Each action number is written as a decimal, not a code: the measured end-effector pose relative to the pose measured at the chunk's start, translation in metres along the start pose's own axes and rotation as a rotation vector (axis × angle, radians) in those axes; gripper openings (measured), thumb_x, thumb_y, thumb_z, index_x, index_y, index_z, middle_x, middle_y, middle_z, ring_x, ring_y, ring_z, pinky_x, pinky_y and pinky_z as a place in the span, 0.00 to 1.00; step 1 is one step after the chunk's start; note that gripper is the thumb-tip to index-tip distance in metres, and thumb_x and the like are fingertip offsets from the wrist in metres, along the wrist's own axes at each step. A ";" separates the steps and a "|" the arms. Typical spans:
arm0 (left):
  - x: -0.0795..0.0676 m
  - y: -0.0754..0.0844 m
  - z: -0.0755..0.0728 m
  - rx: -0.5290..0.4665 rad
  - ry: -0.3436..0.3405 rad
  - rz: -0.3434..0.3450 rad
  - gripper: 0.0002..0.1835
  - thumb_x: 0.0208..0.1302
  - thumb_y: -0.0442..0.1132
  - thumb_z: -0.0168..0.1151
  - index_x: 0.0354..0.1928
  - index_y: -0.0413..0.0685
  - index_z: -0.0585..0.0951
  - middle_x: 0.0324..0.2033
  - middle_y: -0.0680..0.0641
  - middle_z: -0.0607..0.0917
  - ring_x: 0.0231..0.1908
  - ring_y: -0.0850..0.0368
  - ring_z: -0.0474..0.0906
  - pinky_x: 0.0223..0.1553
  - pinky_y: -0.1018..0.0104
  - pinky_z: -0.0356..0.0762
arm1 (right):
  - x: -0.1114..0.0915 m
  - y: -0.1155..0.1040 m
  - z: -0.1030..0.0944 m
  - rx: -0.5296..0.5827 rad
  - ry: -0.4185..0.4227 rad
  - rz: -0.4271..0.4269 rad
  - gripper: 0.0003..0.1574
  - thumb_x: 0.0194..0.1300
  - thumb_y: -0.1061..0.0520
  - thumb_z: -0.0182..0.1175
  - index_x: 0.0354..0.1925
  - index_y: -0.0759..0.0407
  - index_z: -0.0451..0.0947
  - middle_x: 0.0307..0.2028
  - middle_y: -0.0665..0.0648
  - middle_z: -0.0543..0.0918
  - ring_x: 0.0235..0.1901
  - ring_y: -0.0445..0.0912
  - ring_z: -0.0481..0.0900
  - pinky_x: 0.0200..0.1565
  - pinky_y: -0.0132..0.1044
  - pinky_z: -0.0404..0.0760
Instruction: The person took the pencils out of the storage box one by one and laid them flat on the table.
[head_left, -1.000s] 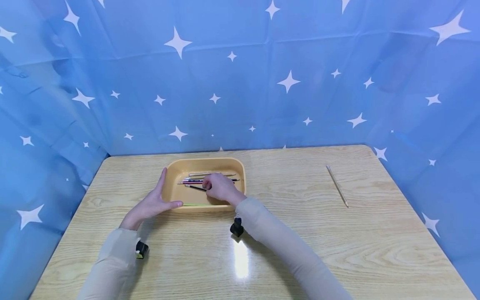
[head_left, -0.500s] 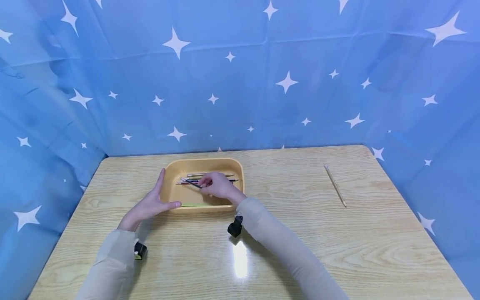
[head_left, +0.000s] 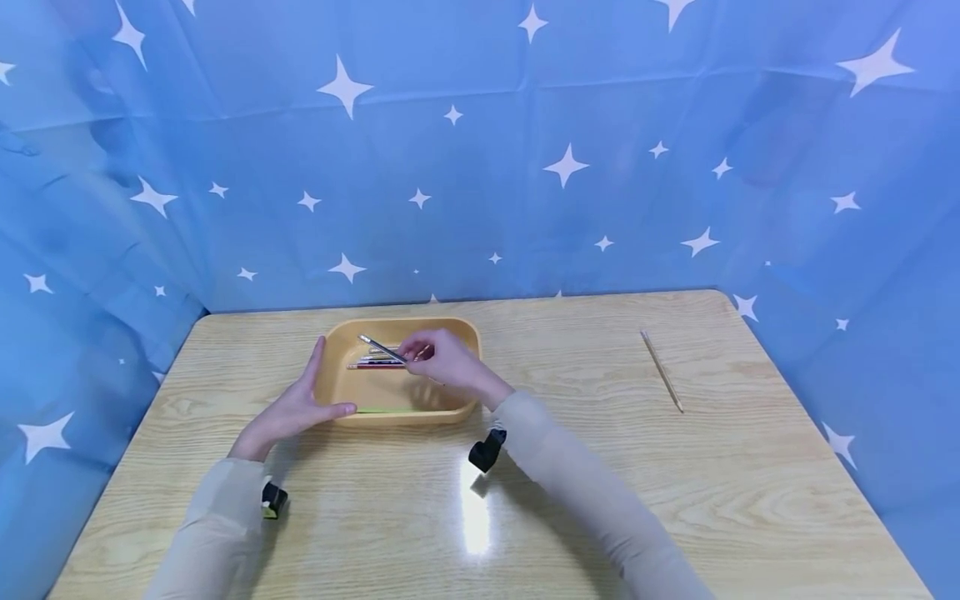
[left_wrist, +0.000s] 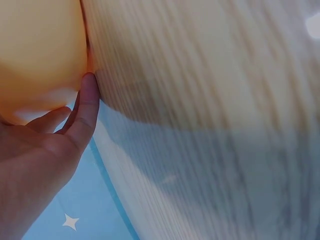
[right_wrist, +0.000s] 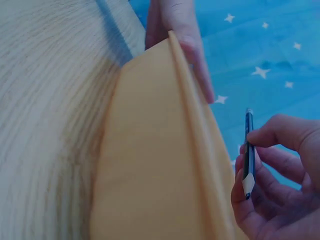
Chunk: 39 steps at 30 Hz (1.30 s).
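Observation:
A dark pencil point(head_left: 381, 347) is pinched between the thumb and fingers of my right hand point(head_left: 450, 362), raised over the tan tray point(head_left: 375, 390). Its silver end points up and to the left; the right wrist view shows its sharpened dark tip point(right_wrist: 247, 196) near the fingers. My left hand point(head_left: 296, 408) rests at the tray's left end, fingers along the outer side and thumb at the near rim. Seen from the left wrist, those fingertips point(left_wrist: 90, 87) touch the tray's outside wall. Several pencils point(head_left: 375, 363) lie in the tray, partly hidden by the right hand.
A green strip point(head_left: 384, 410) lies along the tray's near inner wall. To the right, a single plain pencil point(head_left: 662, 371) lies on the wooden table point(head_left: 585, 433). Blue cloth point(head_left: 495, 208) with white stars hangs behind and at both sides.
My right hand has lifted the dark pencil off the tray's bottom and tilted its silver end upward. The left hand has stayed at the tray's left end.

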<state>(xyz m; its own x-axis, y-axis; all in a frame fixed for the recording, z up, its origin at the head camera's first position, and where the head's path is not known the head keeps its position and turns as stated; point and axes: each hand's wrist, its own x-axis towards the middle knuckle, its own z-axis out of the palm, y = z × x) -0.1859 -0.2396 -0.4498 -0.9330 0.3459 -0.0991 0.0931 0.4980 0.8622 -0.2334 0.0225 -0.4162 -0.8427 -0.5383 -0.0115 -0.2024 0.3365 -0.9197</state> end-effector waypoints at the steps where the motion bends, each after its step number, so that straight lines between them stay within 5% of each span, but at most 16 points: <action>1: 0.000 0.000 0.000 0.000 0.000 0.000 0.62 0.48 0.43 0.68 0.66 0.57 0.25 0.66 0.41 0.30 0.63 0.36 0.35 0.59 0.42 0.37 | -0.001 -0.002 -0.002 -0.009 0.003 -0.002 0.13 0.53 0.67 0.61 0.40 0.60 0.78 0.30 0.52 0.78 0.29 0.44 0.75 0.29 0.31 0.75; 12: 0.000 0.000 0.000 -0.012 -0.002 -0.008 0.62 0.48 0.43 0.69 0.66 0.55 0.25 0.66 0.39 0.32 0.63 0.34 0.37 0.59 0.42 0.40 | -0.029 -0.033 -0.027 -0.054 -0.017 -0.046 0.14 0.54 0.71 0.57 0.41 0.71 0.76 0.33 0.64 0.78 0.31 0.53 0.75 0.27 0.31 0.73; 25: 0.000 -0.003 -0.001 -0.008 -0.007 0.011 0.62 0.49 0.44 0.68 0.66 0.60 0.25 0.66 0.42 0.29 0.63 0.37 0.34 0.59 0.42 0.37 | -0.034 0.003 -0.047 -0.095 0.043 -0.035 0.12 0.53 0.67 0.60 0.39 0.63 0.78 0.29 0.54 0.78 0.29 0.47 0.75 0.30 0.34 0.75; 33: -0.001 -0.003 0.000 -0.002 -0.008 0.001 0.62 0.49 0.45 0.68 0.66 0.57 0.25 0.66 0.42 0.29 0.63 0.37 0.34 0.59 0.41 0.37 | -0.060 -0.011 -0.063 -0.062 0.035 -0.048 0.13 0.55 0.70 0.56 0.41 0.69 0.75 0.31 0.61 0.77 0.30 0.54 0.74 0.27 0.37 0.73; 39: 0.000 -0.004 -0.001 0.000 -0.014 -0.007 0.61 0.50 0.45 0.67 0.66 0.59 0.24 0.66 0.41 0.31 0.63 0.36 0.36 0.59 0.41 0.40 | -0.065 0.019 -0.072 -0.110 0.075 -0.029 0.13 0.56 0.64 0.57 0.42 0.60 0.77 0.31 0.54 0.77 0.30 0.47 0.74 0.25 0.35 0.73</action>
<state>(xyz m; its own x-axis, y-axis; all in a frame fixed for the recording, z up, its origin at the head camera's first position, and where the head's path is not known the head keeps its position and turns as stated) -0.1863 -0.2420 -0.4524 -0.9285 0.3539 -0.1122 0.0864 0.5000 0.8617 -0.2185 0.1201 -0.4049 -0.8697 -0.4912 0.0476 -0.2774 0.4068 -0.8704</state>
